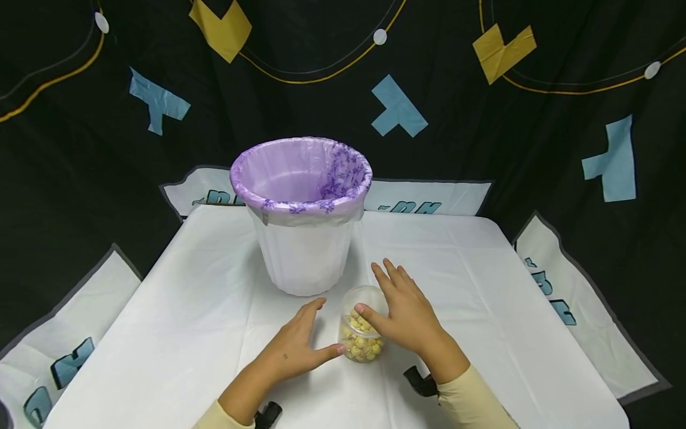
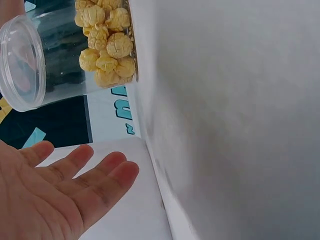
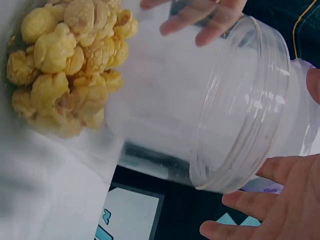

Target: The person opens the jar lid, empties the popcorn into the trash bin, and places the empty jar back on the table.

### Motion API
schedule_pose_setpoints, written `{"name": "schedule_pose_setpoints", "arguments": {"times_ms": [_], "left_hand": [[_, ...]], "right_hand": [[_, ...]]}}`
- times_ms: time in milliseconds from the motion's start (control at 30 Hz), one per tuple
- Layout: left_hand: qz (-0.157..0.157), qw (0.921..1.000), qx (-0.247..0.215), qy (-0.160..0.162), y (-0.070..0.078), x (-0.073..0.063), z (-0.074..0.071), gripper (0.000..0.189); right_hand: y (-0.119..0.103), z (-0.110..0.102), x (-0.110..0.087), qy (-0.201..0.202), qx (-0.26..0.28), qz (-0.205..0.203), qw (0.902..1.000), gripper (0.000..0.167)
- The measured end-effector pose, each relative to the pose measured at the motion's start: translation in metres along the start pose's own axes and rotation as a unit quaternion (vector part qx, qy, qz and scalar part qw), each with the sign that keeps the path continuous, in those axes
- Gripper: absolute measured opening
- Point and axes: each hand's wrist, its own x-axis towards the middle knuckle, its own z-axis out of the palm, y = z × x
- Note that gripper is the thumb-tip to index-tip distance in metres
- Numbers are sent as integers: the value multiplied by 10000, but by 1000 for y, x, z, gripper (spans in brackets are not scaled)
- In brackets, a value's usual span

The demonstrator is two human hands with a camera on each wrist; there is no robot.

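A clear plastic jar, its lower part filled with yellow popcorn, stands upright on the white table. My left hand is just left of it, fingers spread and thumb tip right at the jar's side in the head view. To the right, my right hand has its fingers extended, and its thumb overlaps the jar's upper part. The left wrist view shows the left palm facing up beside the jar with nothing in it. In the right wrist view, the right fingers lie close to the jar's clear top end.
Behind the jar, slightly left, stands a white bin lined with a purple patterned bag. The white tabletop spreads around it. A black curtain with blue and gold tape pieces hangs behind.
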Motion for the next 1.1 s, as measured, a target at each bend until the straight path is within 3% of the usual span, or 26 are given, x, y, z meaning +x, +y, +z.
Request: {"name": "schedule_pose_setpoints", "arguments": {"times_ms": [433,1100], "left_hand": [[79,9998,-127,-130,3,8,6,110],[231,9943,-863,-588,1,17,15,107]], "right_hand": [[-3,7,1,51,140,-85,9999,87],[-12,22,-1,-275,164,-54,9995,91]]}}
